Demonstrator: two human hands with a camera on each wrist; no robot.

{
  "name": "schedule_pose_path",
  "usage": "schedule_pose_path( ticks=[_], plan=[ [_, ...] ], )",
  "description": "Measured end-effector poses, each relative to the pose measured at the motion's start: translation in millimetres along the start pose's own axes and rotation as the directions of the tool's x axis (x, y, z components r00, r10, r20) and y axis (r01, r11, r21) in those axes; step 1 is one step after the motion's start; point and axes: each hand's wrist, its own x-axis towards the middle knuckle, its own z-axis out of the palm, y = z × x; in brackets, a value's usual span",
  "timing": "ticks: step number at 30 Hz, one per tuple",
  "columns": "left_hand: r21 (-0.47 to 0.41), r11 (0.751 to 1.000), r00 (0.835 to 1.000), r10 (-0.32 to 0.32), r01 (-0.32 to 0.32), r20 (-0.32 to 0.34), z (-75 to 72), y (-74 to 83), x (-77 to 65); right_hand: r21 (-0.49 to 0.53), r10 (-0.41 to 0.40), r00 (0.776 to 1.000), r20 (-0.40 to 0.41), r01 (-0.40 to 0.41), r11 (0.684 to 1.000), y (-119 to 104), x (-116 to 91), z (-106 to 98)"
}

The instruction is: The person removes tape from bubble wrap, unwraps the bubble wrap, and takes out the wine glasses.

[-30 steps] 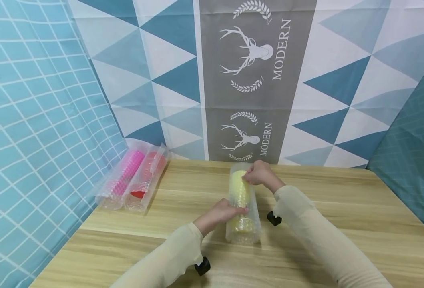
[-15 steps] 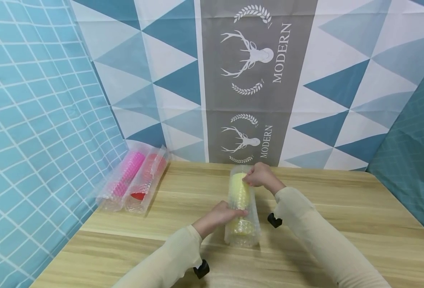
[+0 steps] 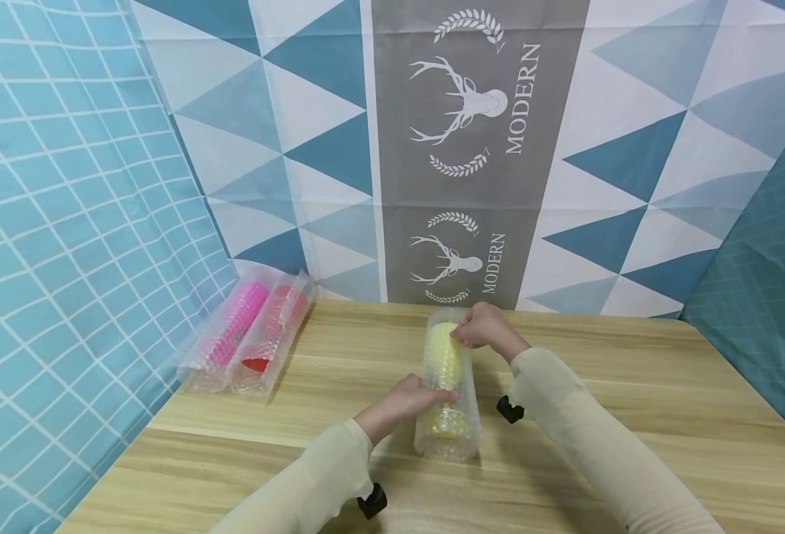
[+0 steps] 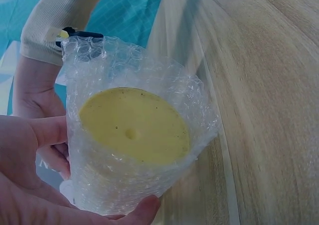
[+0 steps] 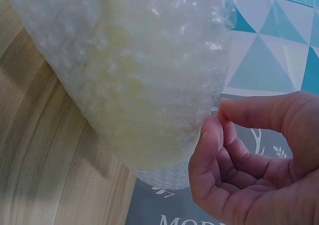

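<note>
A yellow round-ended object [image 3: 443,357] lies lengthwise on the wooden table, rolled in clear bubble wrap [image 3: 447,449]. The wrap blurs its shape, so I cannot tell its kind. My left hand [image 3: 407,400] grips the nearer half of the roll, with the thumb across the top. In the left wrist view, the flat yellow end [image 4: 134,125], dimpled at its middle, sits inside the open end of the wrap. At the far end my right hand [image 3: 482,326] pinches the edge of the wrap between thumb and forefinger, as the right wrist view shows closely.
Two more bubble-wrapped rolls lie side by side at the back left, one with a pink object [image 3: 240,319] and one with a red object [image 3: 279,315]. The wooden table [image 3: 599,371] meets a patterned cloth backdrop [image 3: 459,178] and a blue checked cloth [image 3: 78,222].
The head view has shifted slightly, so the scene sits a little lower. Both hands keep their hold on the wrapped yellow object, with barely any movement.
</note>
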Motion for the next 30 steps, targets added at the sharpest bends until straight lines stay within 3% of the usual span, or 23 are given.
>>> schedule_pose_path(
  ticks=[15, 30],
  plan=[
    [-0.044, 0.999, 0.999, -0.026, 0.024, -0.033, 1.3, -3.7, 2.1, 0.0, -0.005, 1.0, -0.005, 0.005, 1.0, 0.1, 2.7, 1.4],
    [-0.026, 0.999, 0.998, -0.022, 0.02, -0.057, 3.8, -3.0, 5.1, -0.023, 0.0, 1.0, -0.018, 0.0, 1.0, -1.6, 2.4, -1.6]
  ],
)
